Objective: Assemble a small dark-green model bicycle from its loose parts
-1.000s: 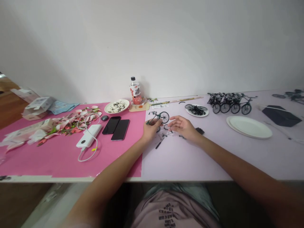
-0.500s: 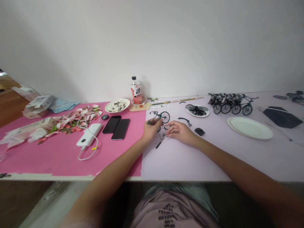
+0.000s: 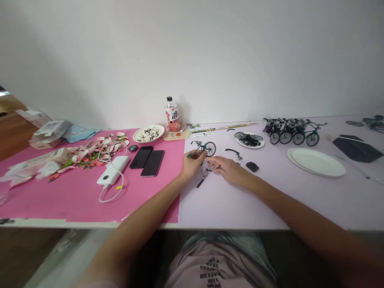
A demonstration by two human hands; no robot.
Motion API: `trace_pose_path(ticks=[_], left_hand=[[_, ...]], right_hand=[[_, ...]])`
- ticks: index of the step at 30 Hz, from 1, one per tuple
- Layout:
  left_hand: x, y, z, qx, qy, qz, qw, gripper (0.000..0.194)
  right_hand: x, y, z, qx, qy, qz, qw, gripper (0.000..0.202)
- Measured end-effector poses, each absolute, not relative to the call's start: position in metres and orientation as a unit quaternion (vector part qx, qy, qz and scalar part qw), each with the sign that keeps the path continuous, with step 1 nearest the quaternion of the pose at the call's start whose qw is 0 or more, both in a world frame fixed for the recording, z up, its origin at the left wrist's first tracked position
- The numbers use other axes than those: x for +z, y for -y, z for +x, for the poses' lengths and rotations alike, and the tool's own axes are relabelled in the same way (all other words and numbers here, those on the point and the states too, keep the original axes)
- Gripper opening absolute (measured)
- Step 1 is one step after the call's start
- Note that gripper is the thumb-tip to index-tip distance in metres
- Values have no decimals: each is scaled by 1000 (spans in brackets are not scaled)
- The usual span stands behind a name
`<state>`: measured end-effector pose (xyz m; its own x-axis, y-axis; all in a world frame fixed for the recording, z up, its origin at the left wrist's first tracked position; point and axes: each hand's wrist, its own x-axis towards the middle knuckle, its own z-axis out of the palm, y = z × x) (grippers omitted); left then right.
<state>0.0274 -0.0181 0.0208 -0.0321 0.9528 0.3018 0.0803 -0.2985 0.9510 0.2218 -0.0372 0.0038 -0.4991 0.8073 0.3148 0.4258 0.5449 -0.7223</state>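
My left hand [image 3: 190,165] is closed on a small dark green model bicycle [image 3: 210,149], holding it tilted with a spoked wheel at the right and the handlebar at the upper left. Part of the frame is hidden by the fingers. My right hand [image 3: 227,169] is close beside the bicycle's lower side, fingers bent together; whatever lies between the fingertips is too small to make out. Under the hands are loose small parts and a thin black-handled tool [image 3: 200,183]. A curved dark bicycle part [image 3: 233,151] and a small black block [image 3: 252,166] lie just beyond my right hand.
Assembled model bicycles [image 3: 292,132] stand in a row at the back right. A plate [image 3: 260,143] holds wheels and black parts. Stacked white plates [image 3: 318,163] are at the right. Two phones [image 3: 152,163], a power bank [image 3: 113,170] and a bottle [image 3: 172,115] stay left.
My right hand has shifted slightly left and up, its fingertips now nearer the bicycle. The bicycle has moved a few pixels to the right in my left hand.
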Motion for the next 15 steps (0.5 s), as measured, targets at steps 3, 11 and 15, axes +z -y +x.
trace_pose_path(ticks=[3, 11, 15], left_hand=[[23, 20, 28, 558, -452, 572, 395, 47], [28, 22, 26, 539, -475, 536, 444, 35], [24, 19, 26, 536, -465, 524, 471, 34]], right_hand=[[1, 38, 219, 339, 786, -394, 335, 52], [8, 41, 220, 383, 716, -407, 418, 40], [6, 39, 221, 342, 710, -426, 445, 32]])
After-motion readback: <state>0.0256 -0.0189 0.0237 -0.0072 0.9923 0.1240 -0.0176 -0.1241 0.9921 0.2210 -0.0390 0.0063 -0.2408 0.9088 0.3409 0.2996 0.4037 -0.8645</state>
